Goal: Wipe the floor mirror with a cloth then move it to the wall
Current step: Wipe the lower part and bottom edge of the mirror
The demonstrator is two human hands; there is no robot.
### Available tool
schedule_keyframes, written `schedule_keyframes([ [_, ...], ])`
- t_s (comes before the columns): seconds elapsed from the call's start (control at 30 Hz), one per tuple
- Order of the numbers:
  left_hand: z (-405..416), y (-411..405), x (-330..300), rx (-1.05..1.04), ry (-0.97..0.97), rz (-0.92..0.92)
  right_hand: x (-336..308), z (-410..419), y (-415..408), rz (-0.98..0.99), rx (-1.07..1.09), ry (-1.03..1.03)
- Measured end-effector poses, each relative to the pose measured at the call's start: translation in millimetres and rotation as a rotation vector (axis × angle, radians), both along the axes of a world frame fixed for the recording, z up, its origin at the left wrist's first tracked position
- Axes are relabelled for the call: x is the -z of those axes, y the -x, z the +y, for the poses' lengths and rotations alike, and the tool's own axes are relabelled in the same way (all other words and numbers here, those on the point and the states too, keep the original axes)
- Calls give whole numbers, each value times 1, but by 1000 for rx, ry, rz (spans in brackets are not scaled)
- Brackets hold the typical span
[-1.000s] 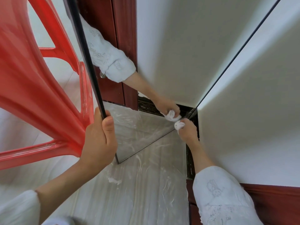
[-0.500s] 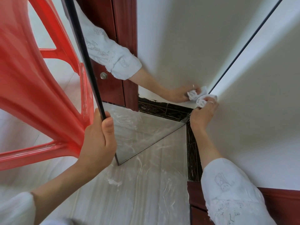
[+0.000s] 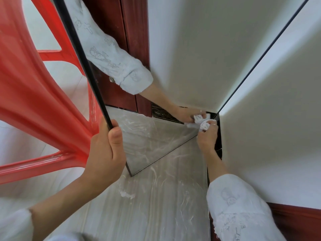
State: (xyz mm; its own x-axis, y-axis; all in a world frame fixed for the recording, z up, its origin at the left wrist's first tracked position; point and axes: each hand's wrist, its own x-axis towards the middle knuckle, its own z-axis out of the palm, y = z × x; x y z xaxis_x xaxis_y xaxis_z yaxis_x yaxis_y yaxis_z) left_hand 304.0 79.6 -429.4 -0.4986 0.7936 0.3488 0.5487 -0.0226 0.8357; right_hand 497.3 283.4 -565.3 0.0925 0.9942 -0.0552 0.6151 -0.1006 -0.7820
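Glossy glass mirror [image 3: 156, 140], soft white cloth [image 3: 204, 126], shiny red plastic chair [image 3: 34, 101].

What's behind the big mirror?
A red plastic chair stands behind the mirror, beside the left hand gripping its edge. Whatever lies directly behind the glass is hidden.

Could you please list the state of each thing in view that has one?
Floor mirror: standing on the floor, tilted, its left edge gripped.
Left hand: curled round the mirror's black left edge.
Right hand: gripping the cloth, pressing it on the glass near the lower right corner.
Cloth: white, bunched up, against the glass.
Red plastic chair: behind the mirror, to the left.
Door: seen as a reflection, shut.
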Motion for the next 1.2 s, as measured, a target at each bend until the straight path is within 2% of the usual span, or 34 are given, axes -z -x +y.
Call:
schedule_keyframes([
  [0.17,0,-1,-1,12,6,-9,16,-35,-15,-220,-395,385],
  [0.2,0,0,-1,12,10,-9,19,-34,-21,-243,-415,437],
  [0.23,0,0,-1,8,10,-10,11,-31,-21,-351,-443,500],
  [0.27,0,0,-1,2,13,-7,6,-27,-20,-440,-337,460],
  [0.3,0,0,-1,-4,16,-10,2,-25,-21,-372,-135,356],
  [0.33,-1,-1,-1,-8,16,-18,-7,-23,-21,-284,-43,254],
  [0.43,-2,-1,-2,-12,19,-34,-28,-9,-14,4,109,38],
  [0.5,-1,-1,-4,-10,23,-42,-41,6,-8,53,195,-73],
  [0.6,-1,-1,-6,-10,34,-46,-59,13,9,15,183,-196],
  [0.67,-2,-1,-6,-10,37,-55,-54,2,19,-8,149,-202],
  [0.77,-2,0,-6,-15,37,-54,-36,-35,34,108,99,-166],
  [0.83,-2,-1,-6,-13,38,-52,-21,-65,37,115,-9,-109],
  [0.93,-2,0,-6,2,38,-54,-4,-94,33,-16,-282,-79],
  [1.0,-2,0,-6,15,39,-37,-5,-97,22,-78,-385,-21],
  [1.07,-3,-1,-6,25,37,-34,-16,-87,11,-147,-331,85],
  [1.13,-4,-1,-5,26,23,-27,-20,-66,-4,-186,-168,81],
  [1.2,-4,-2,-5,28,10,-24,-21,-38,-16,-135,5,43],
])
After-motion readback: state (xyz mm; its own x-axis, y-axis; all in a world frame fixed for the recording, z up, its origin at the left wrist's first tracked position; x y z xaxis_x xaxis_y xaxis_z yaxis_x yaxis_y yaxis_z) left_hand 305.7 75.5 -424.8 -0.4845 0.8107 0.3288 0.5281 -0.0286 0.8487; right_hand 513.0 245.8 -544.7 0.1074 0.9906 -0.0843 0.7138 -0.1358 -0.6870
